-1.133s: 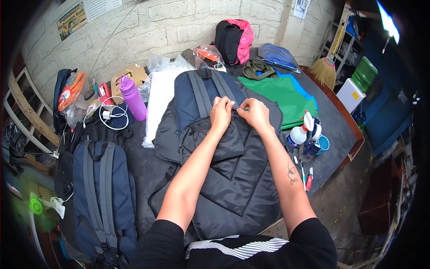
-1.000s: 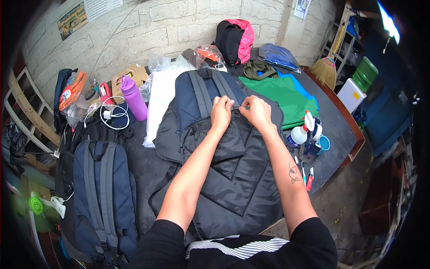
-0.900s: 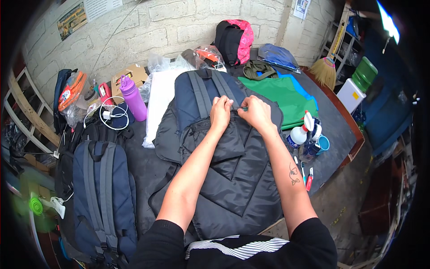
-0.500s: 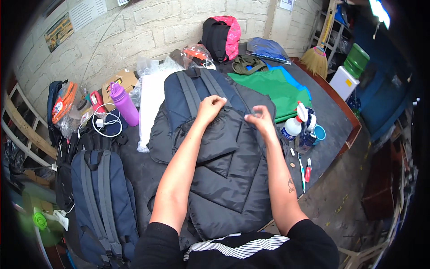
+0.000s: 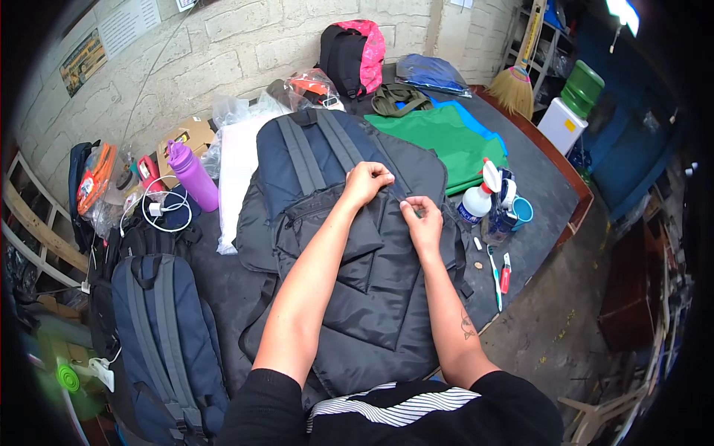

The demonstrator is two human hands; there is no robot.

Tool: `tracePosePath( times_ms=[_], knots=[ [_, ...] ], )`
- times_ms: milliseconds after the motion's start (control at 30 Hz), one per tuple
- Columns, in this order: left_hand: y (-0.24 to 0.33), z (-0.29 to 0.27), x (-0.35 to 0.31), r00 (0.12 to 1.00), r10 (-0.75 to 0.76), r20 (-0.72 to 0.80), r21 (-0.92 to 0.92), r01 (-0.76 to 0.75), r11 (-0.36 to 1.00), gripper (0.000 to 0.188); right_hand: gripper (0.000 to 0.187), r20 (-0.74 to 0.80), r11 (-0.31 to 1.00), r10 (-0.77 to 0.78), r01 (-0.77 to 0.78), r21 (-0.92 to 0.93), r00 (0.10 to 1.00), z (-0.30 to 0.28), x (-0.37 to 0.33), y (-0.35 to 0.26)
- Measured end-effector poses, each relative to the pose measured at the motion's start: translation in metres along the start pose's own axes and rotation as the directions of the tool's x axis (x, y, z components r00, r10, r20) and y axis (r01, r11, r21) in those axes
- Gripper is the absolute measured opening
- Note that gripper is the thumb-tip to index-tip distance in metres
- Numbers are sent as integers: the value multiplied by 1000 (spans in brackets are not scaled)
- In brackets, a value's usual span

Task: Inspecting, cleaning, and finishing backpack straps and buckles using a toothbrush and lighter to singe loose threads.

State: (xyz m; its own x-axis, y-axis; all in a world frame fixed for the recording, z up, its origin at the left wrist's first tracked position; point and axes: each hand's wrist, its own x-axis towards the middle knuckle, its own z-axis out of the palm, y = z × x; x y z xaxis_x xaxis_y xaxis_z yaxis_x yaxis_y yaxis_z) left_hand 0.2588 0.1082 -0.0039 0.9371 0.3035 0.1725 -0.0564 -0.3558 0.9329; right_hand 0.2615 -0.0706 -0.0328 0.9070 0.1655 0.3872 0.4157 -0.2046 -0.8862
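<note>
A large black and navy backpack (image 5: 364,320) lies in front of me, its two grey shoulder straps (image 5: 296,152) at the far end and black quilted-looking fabric folded nearer to me. My left hand (image 5: 367,184) is closed in a pinch above the backpack's upper middle. Just right of it and slightly nearer, my right hand (image 5: 422,223) is also closed, thumb and fingertips together. What the fingertips of either hand grip is too small to make out. A zipper (image 5: 312,215) shows on the black pocket beside my left forearm.
Another navy backpack (image 5: 163,327) lies at the left. A purple bottle (image 5: 193,175), white cable (image 5: 158,208) and white sheet (image 5: 238,171) sit beyond it. To the right are green fabric (image 5: 446,141), a spray bottle (image 5: 476,199), a blue cup (image 5: 522,211) and a toothbrush (image 5: 497,282).
My right hand has moved nearer to me and its fingers have come together. The left hand has shifted slightly right of its place on the bag. The whole view has shifted a little.
</note>
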Motion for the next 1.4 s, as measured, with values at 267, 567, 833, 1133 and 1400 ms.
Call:
tracePosePath(
  times_ms=[267, 567, 833, 1133, 1400],
  knots=[
    [10, 1, -5, 991, 127, -46, 146, -119, 982, 16, 21, -40, 993, -58, 53, -109, 998, 10, 7, -12],
    [-2, 2, -2, 988, 125, -86, 74, -119, 990, 16, 22, -36, 990, -23, 18, -138, 999, 8, 3, -26],
    [29, 3, -20, 933, 308, -188, 214, -267, 940, 22, 27, -71, 936, 42, -14, 351, 997, -24, 10, 11],
    [34, 91, -81, 770, 269, 578, 613, -628, 480, 25, 24, 34, 826, 351, -326, 460, 936, -90, -82, 40],
    [4, 100, -69, 975, 125, 186, 176, -158, 972, 22, 19, 8, 989, 132, -132, 67, 991, -89, -94, 57]
  ],
)
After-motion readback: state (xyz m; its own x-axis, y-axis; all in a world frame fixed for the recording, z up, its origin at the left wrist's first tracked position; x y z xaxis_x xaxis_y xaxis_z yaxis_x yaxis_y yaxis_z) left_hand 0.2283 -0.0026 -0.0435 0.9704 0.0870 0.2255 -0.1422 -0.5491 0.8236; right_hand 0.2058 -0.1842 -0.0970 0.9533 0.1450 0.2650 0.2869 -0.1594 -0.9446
